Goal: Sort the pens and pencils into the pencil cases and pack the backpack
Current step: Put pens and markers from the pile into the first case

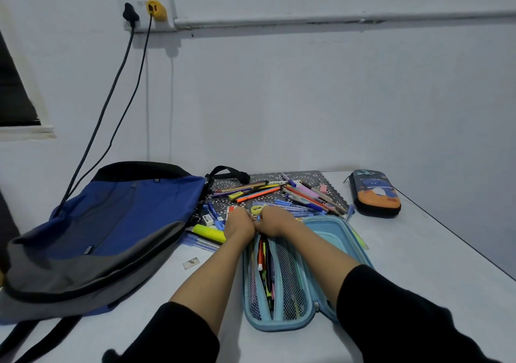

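Note:
An open light-blue pencil case [282, 279] lies in front of me, its mesh pocket holding several pens. My left hand [240, 224] and my right hand [275, 221] meet, fingers curled, at the case's far end, knuckles touching; what they grip is hidden. Beyond them a heap of loose pens and pencils [279, 192] is spread over a dark patterned mat [329, 179]. A yellow highlighter [209, 232] lies just left of my left hand. A closed dark pencil case [375, 192] with an orange cartoon print sits at the far right. The blue and grey backpack [106, 231] lies flat on the left.
Two black cables [111, 105] hang from a wall socket [148, 10] down behind the backpack. A small eraser [207, 218] and a tiny card [191, 262] lie on the white table [418, 251]. The table's right edge runs diagonally past the dark case.

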